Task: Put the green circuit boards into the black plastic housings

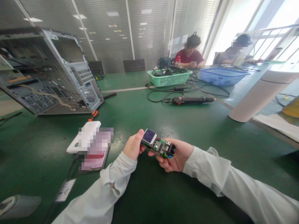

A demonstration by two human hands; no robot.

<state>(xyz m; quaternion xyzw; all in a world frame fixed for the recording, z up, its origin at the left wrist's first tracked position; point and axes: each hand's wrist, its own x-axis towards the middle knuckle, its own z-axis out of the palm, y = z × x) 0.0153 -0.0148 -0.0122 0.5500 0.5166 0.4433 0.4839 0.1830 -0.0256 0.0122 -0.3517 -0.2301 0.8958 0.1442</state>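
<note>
Between my hands, above the green table, is a small circuit board (161,147) with a dark square screen (149,136) at its left end and black connectors at its right end. My left hand (134,144) pinches the screen end, thumb on top near the screen's edge. Under the right half of the board, my right hand (176,155) curls its fingers round and holds it from below and behind. The board is tilted, with its component side facing up. Parts of the fingers beneath it are hidden.
At left stands an opened computer case (90,93), with an orange-handled tool (93,115) beside it. A white device (86,135) and a phone (99,152) lie nearer. An electric screwdriver (191,100), green basket (168,81), blue basket (217,77) and pale cylinder (259,96) stand beyond. Two people sit behind.
</note>
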